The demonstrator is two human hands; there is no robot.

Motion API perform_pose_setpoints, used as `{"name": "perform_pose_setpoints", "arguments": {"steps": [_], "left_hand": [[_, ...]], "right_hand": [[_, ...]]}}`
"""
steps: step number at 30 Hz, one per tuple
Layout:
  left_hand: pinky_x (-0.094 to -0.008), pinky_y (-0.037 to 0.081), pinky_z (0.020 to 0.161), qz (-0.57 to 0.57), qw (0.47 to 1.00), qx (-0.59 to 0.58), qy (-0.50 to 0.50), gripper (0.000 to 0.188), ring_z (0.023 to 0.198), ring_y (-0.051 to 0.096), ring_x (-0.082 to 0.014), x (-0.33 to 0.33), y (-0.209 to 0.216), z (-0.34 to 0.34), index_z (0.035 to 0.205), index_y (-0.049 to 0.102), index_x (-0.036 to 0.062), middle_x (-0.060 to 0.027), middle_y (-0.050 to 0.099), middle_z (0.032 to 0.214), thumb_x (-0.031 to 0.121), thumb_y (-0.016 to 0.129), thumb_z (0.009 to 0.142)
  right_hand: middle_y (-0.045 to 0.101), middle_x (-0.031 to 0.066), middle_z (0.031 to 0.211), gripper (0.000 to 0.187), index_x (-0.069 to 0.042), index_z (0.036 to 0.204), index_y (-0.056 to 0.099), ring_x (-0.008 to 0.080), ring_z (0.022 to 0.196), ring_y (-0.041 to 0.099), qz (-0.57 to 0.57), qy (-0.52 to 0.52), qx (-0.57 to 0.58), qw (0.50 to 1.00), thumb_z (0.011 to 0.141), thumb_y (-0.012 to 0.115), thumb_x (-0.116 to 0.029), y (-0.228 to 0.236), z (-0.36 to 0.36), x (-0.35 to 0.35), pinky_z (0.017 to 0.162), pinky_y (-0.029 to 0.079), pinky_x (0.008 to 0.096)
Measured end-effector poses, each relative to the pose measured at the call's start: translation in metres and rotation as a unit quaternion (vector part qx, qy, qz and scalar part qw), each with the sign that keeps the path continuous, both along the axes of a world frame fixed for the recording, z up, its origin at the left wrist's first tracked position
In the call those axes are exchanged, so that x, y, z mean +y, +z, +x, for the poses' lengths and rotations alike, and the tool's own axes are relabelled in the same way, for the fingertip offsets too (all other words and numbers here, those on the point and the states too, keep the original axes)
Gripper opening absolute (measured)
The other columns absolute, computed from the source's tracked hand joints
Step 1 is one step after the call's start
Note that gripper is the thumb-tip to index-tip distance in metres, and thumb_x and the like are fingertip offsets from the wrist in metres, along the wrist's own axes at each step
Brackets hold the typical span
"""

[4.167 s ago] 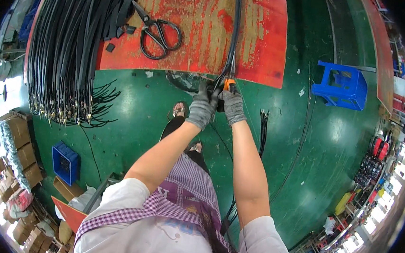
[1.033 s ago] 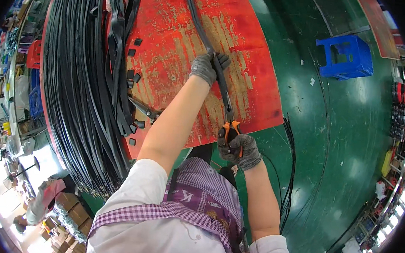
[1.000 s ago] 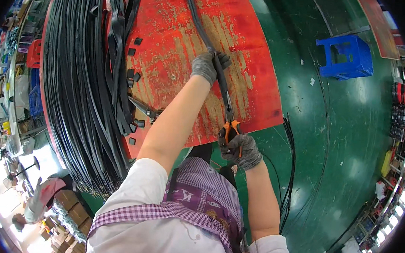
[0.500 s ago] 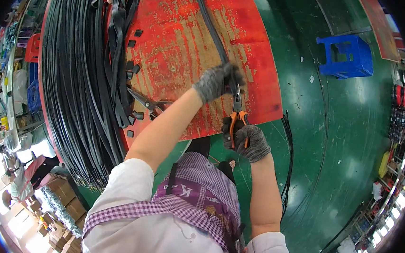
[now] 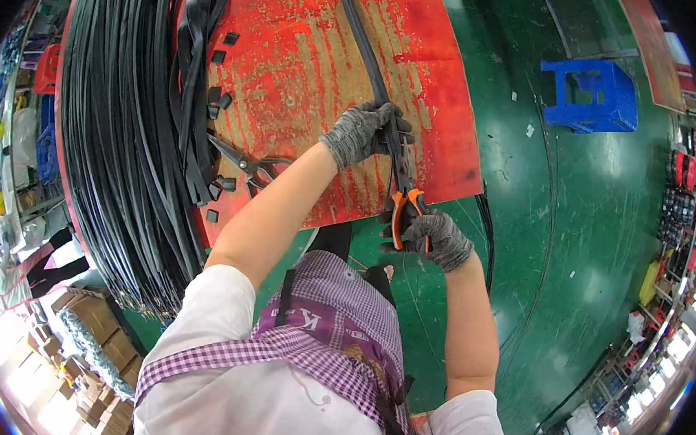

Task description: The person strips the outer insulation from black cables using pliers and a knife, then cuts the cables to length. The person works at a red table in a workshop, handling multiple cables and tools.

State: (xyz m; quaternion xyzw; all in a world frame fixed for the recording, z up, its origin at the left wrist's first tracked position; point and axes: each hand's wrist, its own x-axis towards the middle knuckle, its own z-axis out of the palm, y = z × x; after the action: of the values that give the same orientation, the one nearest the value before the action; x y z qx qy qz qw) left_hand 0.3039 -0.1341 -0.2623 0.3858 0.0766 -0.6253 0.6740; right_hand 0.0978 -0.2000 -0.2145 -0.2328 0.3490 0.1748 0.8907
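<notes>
1. Lower left edge of the frame: another person [image 5: 12,283], partly lost in the bent rim, near stacked cardboard boxes [image 5: 93,316].
2. Upper left: a large sheaf of long black cables [image 5: 119,118] lies along the left side of the table, its lower ends fanned out beyond the table edge.
3. Right of the sheaf: several small black offcuts [image 5: 218,57] lie scattered on the table. A pair of scissors [image 5: 243,163] lies near them, blades toward the upper left, handles partly behind the left forearm.
4. Upper centre: the table [image 5: 294,66] has a red surface, heavily worn to brown.
5. Centre: a black strip [image 5: 362,43] runs from the top edge of the frame down to the hands. The gloved left hand [image 5: 356,135] has its fingers wrapped around it over the table.
6. Right of centre, at the table's lower edge: the gloved right hand [image 5: 442,240] grips orange-handled pliers [image 5: 397,221], handles apart, tips pointing up at the strip's lower end. Whether the tips clamp it cannot be told.
7. Beyond the table's lower right corner: 1 narrow bundle of black cords [image 5: 486,228].
8. Upper right: 1 blue plastic stool [image 5: 594,98] on the green floor [image 5: 602,205].
</notes>
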Motion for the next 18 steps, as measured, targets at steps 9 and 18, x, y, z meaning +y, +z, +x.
{"name": "perform_pose_setpoints", "arguments": {"steps": [9, 18], "left_hand": [[-0.0442, 0.049, 0.069, -0.101, 0.983, 0.059, 0.140, 0.024, 0.079, 0.056, -0.0313, -0.013, -0.007, 0.019, 0.096, 0.044, 0.0006, -0.0159, 0.055, 0.089, 0.021, 0.039, 0.086], [-0.0327, 0.045, 0.049, 0.267, 0.819, -0.506, 0.041, 0.026, 0.057, 0.056, -0.0235, -0.042, -0.024, 0.072, 0.076, 0.054, 0.0017, -0.0103, 0.056, 0.064, 0.022, 0.039, 0.085]], "right_hand": [[0.052, 0.0076, 0.072, 0.032, -0.002, 0.095, 0.047, 0.0170, 0.062, 0.052, -0.296, 0.162, 0.085, 0.938, 0.063, 0.048, -0.004, 0.002, 0.012, 0.004, 0.048, 0.046, 0.0284], [0.053, 0.0103, 0.073, 0.034, 0.001, 0.095, 0.047, 0.0178, 0.060, 0.051, -0.278, 0.024, 0.033, 0.960, 0.063, 0.050, -0.009, -0.010, 0.001, 0.042, 0.055, 0.043, 0.0276]]}}
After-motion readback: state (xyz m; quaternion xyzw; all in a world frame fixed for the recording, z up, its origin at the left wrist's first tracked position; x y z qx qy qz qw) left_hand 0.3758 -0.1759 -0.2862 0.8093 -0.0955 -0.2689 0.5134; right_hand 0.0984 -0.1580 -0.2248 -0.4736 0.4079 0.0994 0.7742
